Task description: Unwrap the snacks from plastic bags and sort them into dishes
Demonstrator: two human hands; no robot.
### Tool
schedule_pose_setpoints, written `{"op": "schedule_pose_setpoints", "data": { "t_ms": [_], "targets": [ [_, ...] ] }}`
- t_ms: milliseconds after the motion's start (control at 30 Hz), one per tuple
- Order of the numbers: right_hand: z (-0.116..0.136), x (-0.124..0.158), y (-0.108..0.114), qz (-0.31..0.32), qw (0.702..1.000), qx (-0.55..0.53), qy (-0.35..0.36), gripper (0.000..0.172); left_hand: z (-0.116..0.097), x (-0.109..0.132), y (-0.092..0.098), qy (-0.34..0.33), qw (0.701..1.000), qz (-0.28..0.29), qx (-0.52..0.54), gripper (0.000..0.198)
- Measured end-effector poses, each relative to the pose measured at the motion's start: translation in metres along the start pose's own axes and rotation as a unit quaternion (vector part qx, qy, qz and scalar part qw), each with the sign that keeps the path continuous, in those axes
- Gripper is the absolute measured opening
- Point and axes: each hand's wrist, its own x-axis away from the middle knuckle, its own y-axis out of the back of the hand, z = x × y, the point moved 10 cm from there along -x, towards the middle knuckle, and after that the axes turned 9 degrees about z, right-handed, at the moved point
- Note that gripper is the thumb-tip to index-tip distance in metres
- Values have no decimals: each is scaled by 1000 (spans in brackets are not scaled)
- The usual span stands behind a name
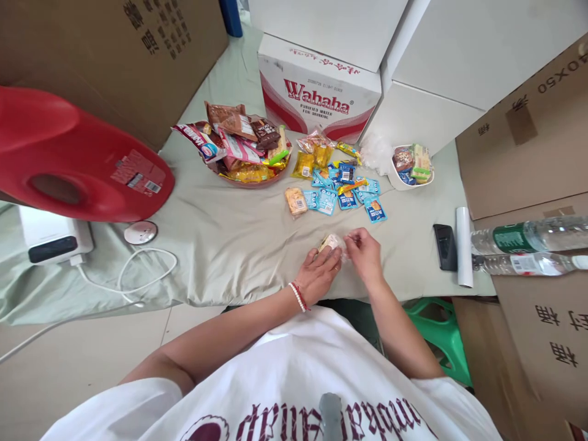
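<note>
Both hands meet near the front edge of a cloth-covered table (229,245). My left hand (319,272), with a red and white bracelet at the wrist, lies with fingers pressed on a small clear-wrapped snack (329,242). My right hand (365,252) pinches the same wrapper from the right side. Beyond the hands lie several loose blue and yellow snack packets (342,187).
A brown bowl (250,177) heaped with snacks and a white bowl (411,168) of snacks stand at the back. A Wahaha box (316,92) sits behind them. A red container (68,159) and a white device with cable (55,242) are left; a black object (444,246), white roll (463,245) and water bottles (528,248) right.
</note>
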Motion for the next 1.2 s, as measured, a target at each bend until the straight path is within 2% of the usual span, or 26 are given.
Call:
{"op": "schedule_pose_setpoints", "data": {
  "t_ms": [33,100,200,267,333,400,500,567,633,733,833,900,933,1000,1067,1133,1200],
  "targets": [
    [10,-11,-9,4,998,61,12,10,0,1,0,5,1000,2,2,47],
    [23,-26,-30,28,984,174,28,15,3,7,3,7,1000,1,11,49],
    [34,-28,-53,68,960,263,68,24,19,29,17,5,999,-26,37,53],
    [41,-17,-60,81,949,285,109,26,40,52,28,12,997,-56,44,52],
    [44,-3,-65,93,943,292,133,35,68,76,37,43,994,-88,38,43],
    [42,9,-69,118,940,287,142,46,95,98,39,85,991,-102,33,34],
    [33,16,-64,140,946,251,151,42,117,118,33,119,987,-101,36,34],
    [19,5,-38,116,962,204,141,39,117,123,30,120,987,-104,31,42],
    [-3,-20,13,52,981,153,109,40,111,123,29,111,987,-112,15,49],
    [-42,-71,122,-95,990,88,47,43,103,120,29,94,989,-118,-12,52],
    [-73,-122,235,-248,969,16,-1,43,101,119,31,86,989,-117,-28,53],
    [-77,-156,291,-307,952,5,5,43,101,119,33,81,989,-119,-32,55],
    [-74,-173,311,-321,947,14,16,43,100,119,34,80,989,-122,-34,54],
    [-61,-209,338,-324,943,58,44,43,99,118,37,80,987,-131,-41,51],
    [-50,-246,342,-285,951,106,59,41,97,117,40,82,986,-137,-48,46],
    [-50,-282,326,-202,969,133,51,39,95,116,42,81,986,-139,-53,42],
    [-57,-311,299,-120,978,165,31,40,94,115,43,81,985,-138,-58,41]
  ]
}}
